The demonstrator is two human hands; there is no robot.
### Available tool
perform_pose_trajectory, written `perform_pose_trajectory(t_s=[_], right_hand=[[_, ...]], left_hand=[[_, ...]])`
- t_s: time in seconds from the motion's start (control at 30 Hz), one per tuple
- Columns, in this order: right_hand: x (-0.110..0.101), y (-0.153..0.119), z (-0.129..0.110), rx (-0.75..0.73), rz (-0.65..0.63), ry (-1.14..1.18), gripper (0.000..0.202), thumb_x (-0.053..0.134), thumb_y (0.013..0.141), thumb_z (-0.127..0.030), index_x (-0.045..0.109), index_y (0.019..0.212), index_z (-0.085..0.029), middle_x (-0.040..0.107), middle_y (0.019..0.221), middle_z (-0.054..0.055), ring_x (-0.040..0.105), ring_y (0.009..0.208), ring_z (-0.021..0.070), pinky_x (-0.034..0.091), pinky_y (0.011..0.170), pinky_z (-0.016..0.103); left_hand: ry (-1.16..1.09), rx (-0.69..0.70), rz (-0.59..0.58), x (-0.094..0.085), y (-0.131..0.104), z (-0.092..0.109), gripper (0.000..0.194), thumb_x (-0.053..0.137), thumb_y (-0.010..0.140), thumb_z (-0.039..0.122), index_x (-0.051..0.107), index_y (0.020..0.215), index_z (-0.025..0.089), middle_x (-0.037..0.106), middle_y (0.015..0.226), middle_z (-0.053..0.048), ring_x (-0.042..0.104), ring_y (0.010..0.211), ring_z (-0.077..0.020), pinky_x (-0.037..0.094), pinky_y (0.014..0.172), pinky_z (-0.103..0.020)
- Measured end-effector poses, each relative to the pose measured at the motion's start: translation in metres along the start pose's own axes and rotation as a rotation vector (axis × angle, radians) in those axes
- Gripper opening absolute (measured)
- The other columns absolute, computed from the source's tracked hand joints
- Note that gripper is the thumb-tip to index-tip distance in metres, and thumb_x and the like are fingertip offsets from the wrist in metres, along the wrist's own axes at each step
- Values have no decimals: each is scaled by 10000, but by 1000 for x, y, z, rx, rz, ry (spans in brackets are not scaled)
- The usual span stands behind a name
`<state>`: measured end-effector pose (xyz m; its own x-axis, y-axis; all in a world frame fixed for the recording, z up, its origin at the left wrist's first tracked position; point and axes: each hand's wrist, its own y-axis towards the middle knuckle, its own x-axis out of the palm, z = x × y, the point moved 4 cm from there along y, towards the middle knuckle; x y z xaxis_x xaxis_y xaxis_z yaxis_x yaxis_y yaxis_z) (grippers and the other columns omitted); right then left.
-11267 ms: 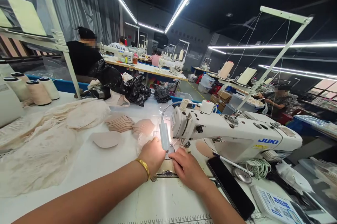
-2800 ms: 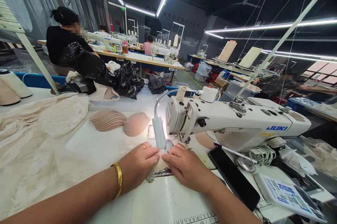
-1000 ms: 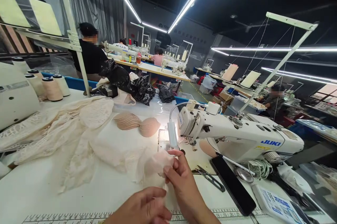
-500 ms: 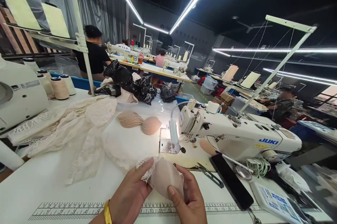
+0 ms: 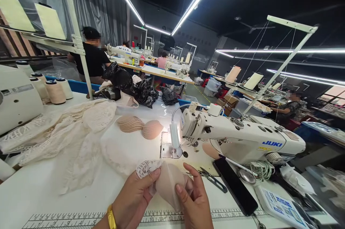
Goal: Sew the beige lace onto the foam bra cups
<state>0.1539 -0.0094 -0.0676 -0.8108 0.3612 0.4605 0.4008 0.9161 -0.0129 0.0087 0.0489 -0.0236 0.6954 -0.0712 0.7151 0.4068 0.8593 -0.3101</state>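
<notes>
Between my two hands is a beige bra cup (image 5: 169, 182) with sheer fabric over it and white lace (image 5: 147, 168) at its left edge. My left hand (image 5: 137, 194) grips the left side, thumb on top near the lace. On the right side, my right hand (image 5: 196, 196) presses its thumb on the cup, while its index finger is raised off the fabric. The other fingers are partly hidden behind the cup. Just beyond stands a white sewing machine (image 5: 231, 132) with its lamp (image 5: 174, 135) lit over the needle plate (image 5: 171, 150).
Stacked beige cups (image 5: 152, 129) lie left of the machine. White lace fabric (image 5: 78, 143) spreads over the table's left. Thread snips (image 5: 214, 180), a black phone (image 5: 235, 186) and a blue-white box (image 5: 280, 204) lie to the right. A printed ruler (image 5: 64, 220) runs along the front. Co-workers sit farther back.
The view has shifted slightly. My right index finger has lifted away from the cup, and the cup is turned a little, with its sheer fabric pulled lower at the right thumb.
</notes>
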Motion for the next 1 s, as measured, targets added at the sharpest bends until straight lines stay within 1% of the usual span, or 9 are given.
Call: perform_pose_trajectory(t_s=[0.13, 0.2, 0.23, 0.3, 0.37, 0.57, 0.77, 0.9, 1.0], right_hand=[[0, 0, 1, -7, 13, -25, 778, 934, 735, -520, 548, 1369, -288, 753, 948, 21, 721, 848, 242, 580, 829, 399], [1, 0, 1, -11, 15, -25, 791, 946, 720, -511, 553, 1365, -275, 756, 935, 23, 727, 854, 248, 583, 819, 389], [2, 0, 0, -10, 13, -20, 792, 950, 716, -506, 555, 1360, -271, 758, 931, 22, 731, 860, 248, 582, 822, 382], [3, 1, 0, -7, 3, -2, 786, 954, 718, -496, 554, 1356, -269, 763, 929, 19, 735, 872, 245, 577, 834, 370], [3, 1, 0, -7, -4, 17, 775, 951, 730, -481, 549, 1360, -274, 767, 942, 17, 736, 878, 238, 573, 854, 370], [0, 4, -2, -15, -27, 8, 727, 935, 753, -493, 588, 1359, -291, 760, 985, 26, 729, 891, 233, 582, 886, 389], [-1, 6, -4, -15, -33, -6, 730, 930, 755, -502, 608, 1368, -273, 731, 921, 19, 720, 887, 241, 587, 918, 430], [1, 7, -5, -21, -53, -36, 736, 920, 764, -514, 600, 1381, -271, 717, 888, 15, 718, 891, 249, 589, 897, 427], [1, 7, 0, -21, -80, -53, 787, 908, 771, -537, 558, 1424, -272, 713, 891, 22, 713, 897, 259, 585, 878, 421]], left_hand=[[-45, -68, 34, -1, 3, -2, 263, 915, 730, 144, 832, 979, 120, 820, 1094, -123, 778, 1051, -318, 683, 843, -325], [-52, -105, 33, 1, 3, -4, 210, 891, 767, 151, 835, 966, 120, 822, 1080, -118, 788, 1008, -297, 683, 837, -316], [-47, -118, 9, 3, 3, -4, 206, 893, 785, 181, 836, 973, 118, 823, 1077, -119, 789, 999, -291, 681, 842, -314], [-24, -131, -52, 8, 3, -5, 251, 907, 802, 253, 834, 993, 107, 825, 1065, -131, 787, 1003, -291, 674, 850, -309], [-7, -127, -79, 12, 3, -5, 302, 919, 800, 293, 832, 1009, 92, 827, 1048, -146, 782, 1023, -300, 667, 849, -299], [-25, -124, -71, 14, 5, -5, 318, 944, 769, 290, 835, 986, 86, 833, 994, -150, 782, 1023, -317, 659, 849, -315], [-9, -123, -79, 15, 4, -2, 326, 953, 749, 288, 845, 997, 107, 833, 1006, -140, 781, 1006, -302, 653, 817, -298], [42, -123, -121, 19, 2, -2, 337, 939, 762, 343, 846, 1001, 125, 831, 1001, -132, 774, 1008, -294, 638, 819, -293], [101, -120, -150, 21, 6, -4, 353, 937, 756, 374, 840, 985, 122, 827, 968, -140, 773, 979, -304, 625, 815, -316]])
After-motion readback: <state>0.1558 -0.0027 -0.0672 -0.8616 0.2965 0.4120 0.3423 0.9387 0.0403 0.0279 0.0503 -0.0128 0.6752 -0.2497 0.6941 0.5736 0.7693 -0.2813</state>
